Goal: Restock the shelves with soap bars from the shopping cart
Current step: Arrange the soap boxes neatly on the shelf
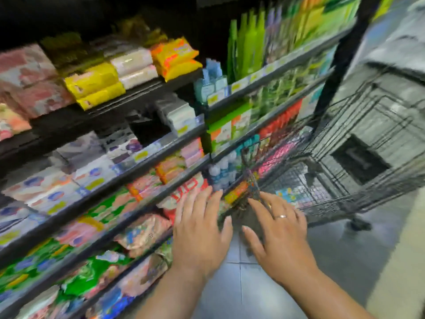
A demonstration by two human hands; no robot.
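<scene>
Hovering side by side over the floor (241, 286), the left hand (200, 233) and the right hand (278, 236) are both spread flat, fingers straight and apart, with nothing in either; a ring (281, 216) shows on the right one. Their fingertips point to the far right, toward the near corner of the wire shopping cart (340, 196), which stands close against the right end of the shelves (138, 93), probably parked there so stock can pass across in a short reach. Empty hands aimed at the cart suggest a fresh pick-up is in hand rather than a placement. Colourful packs (285, 194) lie low in the cart behind the mesh just beyond the right fingertips; these are likely the soap bars to be shelved, though blur hides any label. On the left, wrapped bars fill the tiers in flat stacks facing the aisle, among them yellow packs (96, 86) on the upper board, with a dark gap beside the grey boxes (179, 113) below them.
</scene>
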